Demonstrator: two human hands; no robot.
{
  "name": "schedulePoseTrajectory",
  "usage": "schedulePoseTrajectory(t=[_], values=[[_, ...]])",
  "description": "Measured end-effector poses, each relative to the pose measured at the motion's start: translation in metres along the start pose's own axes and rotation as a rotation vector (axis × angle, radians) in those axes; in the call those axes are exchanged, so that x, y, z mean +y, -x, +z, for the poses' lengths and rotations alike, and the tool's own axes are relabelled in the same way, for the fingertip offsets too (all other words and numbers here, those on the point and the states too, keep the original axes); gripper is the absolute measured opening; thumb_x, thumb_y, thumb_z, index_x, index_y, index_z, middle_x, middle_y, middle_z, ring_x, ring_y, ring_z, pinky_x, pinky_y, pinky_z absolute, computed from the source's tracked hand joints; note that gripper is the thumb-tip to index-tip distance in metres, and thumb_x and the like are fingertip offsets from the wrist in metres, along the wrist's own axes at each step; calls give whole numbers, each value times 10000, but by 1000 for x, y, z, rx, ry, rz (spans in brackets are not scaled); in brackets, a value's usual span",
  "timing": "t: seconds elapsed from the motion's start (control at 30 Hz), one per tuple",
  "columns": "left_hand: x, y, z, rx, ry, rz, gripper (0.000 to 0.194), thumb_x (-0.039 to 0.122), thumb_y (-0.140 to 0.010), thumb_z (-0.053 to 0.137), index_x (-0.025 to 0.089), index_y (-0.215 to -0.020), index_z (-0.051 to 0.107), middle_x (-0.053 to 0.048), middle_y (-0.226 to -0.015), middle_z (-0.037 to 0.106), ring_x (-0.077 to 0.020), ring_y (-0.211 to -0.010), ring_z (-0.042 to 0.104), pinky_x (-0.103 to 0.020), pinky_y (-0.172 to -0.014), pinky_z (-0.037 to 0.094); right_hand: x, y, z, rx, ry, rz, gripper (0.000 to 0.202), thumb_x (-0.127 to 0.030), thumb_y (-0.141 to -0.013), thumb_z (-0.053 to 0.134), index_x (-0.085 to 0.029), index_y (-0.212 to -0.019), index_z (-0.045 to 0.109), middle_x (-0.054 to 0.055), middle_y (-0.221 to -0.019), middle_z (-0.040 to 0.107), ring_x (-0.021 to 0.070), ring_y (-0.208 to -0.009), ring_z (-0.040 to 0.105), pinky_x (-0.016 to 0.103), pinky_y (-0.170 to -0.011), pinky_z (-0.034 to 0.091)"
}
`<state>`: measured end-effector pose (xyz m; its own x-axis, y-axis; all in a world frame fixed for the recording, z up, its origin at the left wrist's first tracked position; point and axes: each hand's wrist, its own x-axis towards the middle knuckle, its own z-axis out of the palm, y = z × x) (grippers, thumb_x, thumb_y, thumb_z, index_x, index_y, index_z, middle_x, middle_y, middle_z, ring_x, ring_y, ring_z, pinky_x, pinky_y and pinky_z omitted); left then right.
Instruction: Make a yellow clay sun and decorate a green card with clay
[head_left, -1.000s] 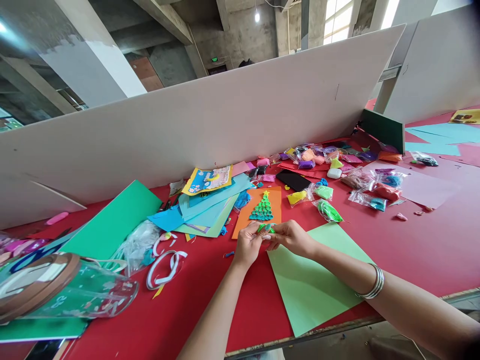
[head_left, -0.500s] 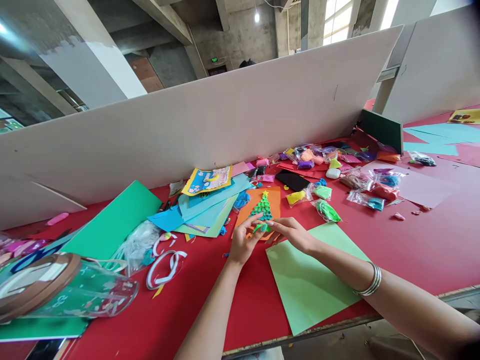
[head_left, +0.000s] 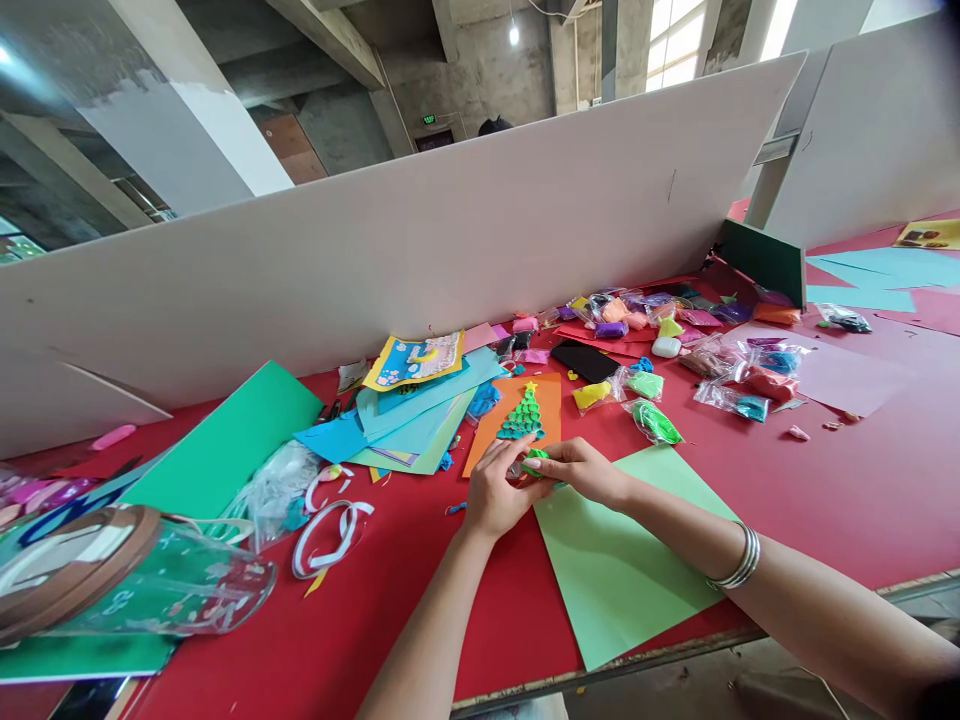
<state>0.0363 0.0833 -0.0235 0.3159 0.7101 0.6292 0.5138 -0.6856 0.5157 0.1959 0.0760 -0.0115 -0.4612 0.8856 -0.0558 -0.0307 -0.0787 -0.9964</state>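
Observation:
My left hand point(head_left: 498, 490) and my right hand point(head_left: 591, 470) meet just in front of an orange card point(head_left: 481, 447). Between their fingers is a lump of bright green modelling clay point(head_left: 535, 459), partly hidden by the fingers. Both hands are closed on it, the right pinching from the side and the left cupped below. On the card is a tree point(head_left: 524, 411) made of small green clay pieces, shading to teal at the bottom, with a yellow star on top. Under my right forearm lies a light green sheet of paper point(head_left: 637, 570).
Bagged coloured clay, including a green packet point(head_left: 655, 422), lies behind and to the right. Stacked coloured papers point(head_left: 420, 430) are left of the card. White tape strips point(head_left: 330, 540) and a clear brown-lidded jar point(head_left: 210, 580) stand farther left. A white board point(head_left: 420, 250) closes off the back.
Both hands have drawn slightly toward me, uncovering more of the orange card and the tree's base. My fingers have closed in more around the green clay.

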Motion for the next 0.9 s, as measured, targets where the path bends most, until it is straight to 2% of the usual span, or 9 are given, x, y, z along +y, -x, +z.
schedulePoseTrajectory(t=[0.1, 0.2, 0.37, 0.47, 0.63, 0.73, 0.83, 0.9], values=[[1, 0, 0, -30, -6, 39, 360, 454, -776, 617, 193, -1019, 667, -84, -846, 684, -195, -787, 605, -296, -706, 487, 0, -1, -2, 14, -62, 26, 552, -631, -622, 663, -100, -771, 695, 48, -684, 674, 156, -646, 630, 284, -662, 508], [0, 0, 1, -53, -35, 55, 320, 432, -856, 507, 177, -907, 693, -82, -752, 675, -182, -720, 588, -279, -654, 472, 0, -2, -3, 22, -133, 84, 573, -659, -585, 670, -99, -705, 679, 68, -641, 676, 178, -612, 650, 299, -645, 515], [-2, -1, 1, -18, -37, 26, 309, 369, -880, 465, 171, -824, 695, -68, -665, 651, -168, -653, 580, -254, -605, 448, 0, -4, -3, 66, -107, 107, 592, -699, -614, 610, -107, -612, 634, 78, -565, 661, 163, -521, 628, 271, -557, 487], [-4, -2, -3, 40, -2, -83, 312, 395, -862, 479, 175, -804, 692, -65, -672, 654, -163, -640, 581, -245, -602, 439, -2, -3, -3, 102, -107, 57, 532, -645, -647, 614, -117, -582, 606, 74, -547, 652, 150, -493, 609, 266, -540, 479], [-13, -2, -7, 211, 86, -447, 368, 525, -756, 572, 173, -708, 667, -21, -562, 611, -136, -536, 534, -222, -528, 408, -6, -1, -6, 172, -192, -27, 368, -487, -701, 602, -125, -636, 605, 69, -577, 659, 159, -493, 608, 286, -557, 483], [-19, -3, -7, 258, 190, -558, 422, 563, -765, 549, 166, -788, 691, -44, -666, 662, -149, -608, 578, -226, -560, 436, -6, -1, -8, 160, -228, -14, 383, -489, -726, 563, -115, -664, 620, 93, -643, 680, 163, -513, 616, 296, -588, 489], [-18, -3, -5, 196, 306, -445, 473, 560, -785, 536, 184, -1041, 664, -85, -934, 683, -183, -823, 620, -241, -652, 477, -6, 0, -6, 113, -179, 13, 502, -593, -749, 522, -107, -694, 634, 107, -690, 685, 178, -572, 635, 312, -634, 496], [-13, -2, -3, 99, 291, -310, 494, 528, -783, 565, 200, -1149, 612, -91, -993, 667, -192, -888, 611, -250, -683, 488, -6, 1, -3, 39, -121, 25, 585, -661, -747, 493, -97, -732, 646, 108, -699, 679, 195, -627, 647, 333, -674, 499]])
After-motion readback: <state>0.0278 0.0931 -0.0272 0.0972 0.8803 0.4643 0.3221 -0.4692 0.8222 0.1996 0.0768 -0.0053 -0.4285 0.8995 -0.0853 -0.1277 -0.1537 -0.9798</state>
